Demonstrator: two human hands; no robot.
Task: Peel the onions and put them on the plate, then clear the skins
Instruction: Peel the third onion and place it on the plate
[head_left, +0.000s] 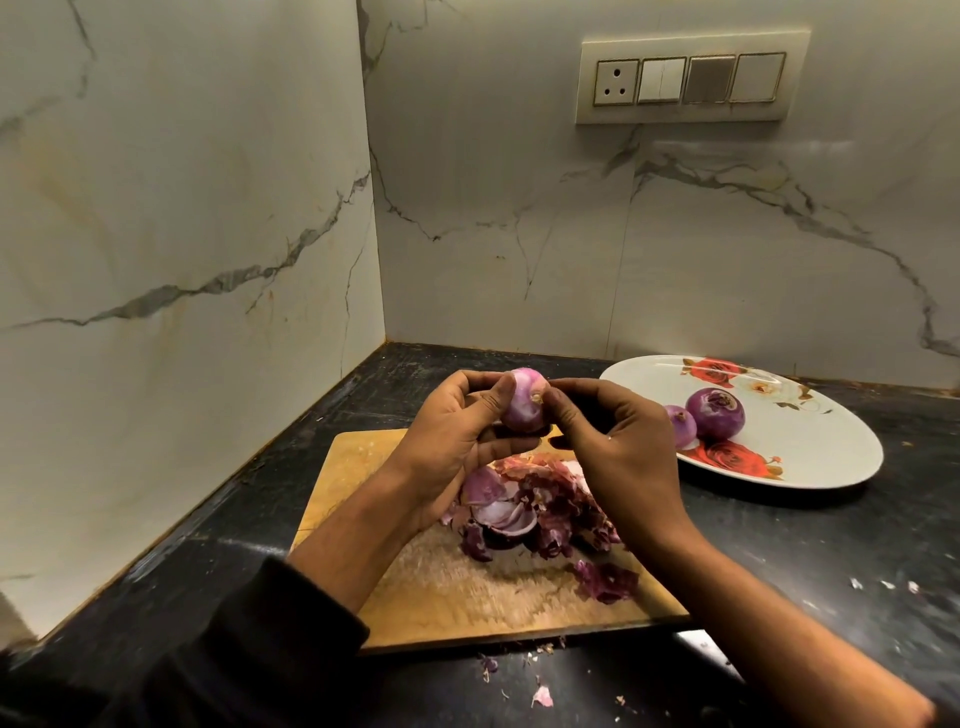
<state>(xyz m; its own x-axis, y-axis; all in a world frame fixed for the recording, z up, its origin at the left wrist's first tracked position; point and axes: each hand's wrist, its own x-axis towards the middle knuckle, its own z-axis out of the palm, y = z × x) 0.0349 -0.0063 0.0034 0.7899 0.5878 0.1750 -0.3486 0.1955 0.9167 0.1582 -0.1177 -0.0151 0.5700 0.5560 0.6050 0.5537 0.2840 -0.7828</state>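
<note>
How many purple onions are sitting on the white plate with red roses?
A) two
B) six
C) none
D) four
A: two peeled purple onions sit side by side on the white oval plate with red roses; a third is up in the hands.

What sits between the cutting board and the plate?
Head view: only bare black countertop separates the cutting board from the plate. The right hand hangs above that gap and hides part of it.

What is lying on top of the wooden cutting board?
A heap of purple onion skins lies on the cutting board. What the heap and the forearms cover cannot be seen.
</note>
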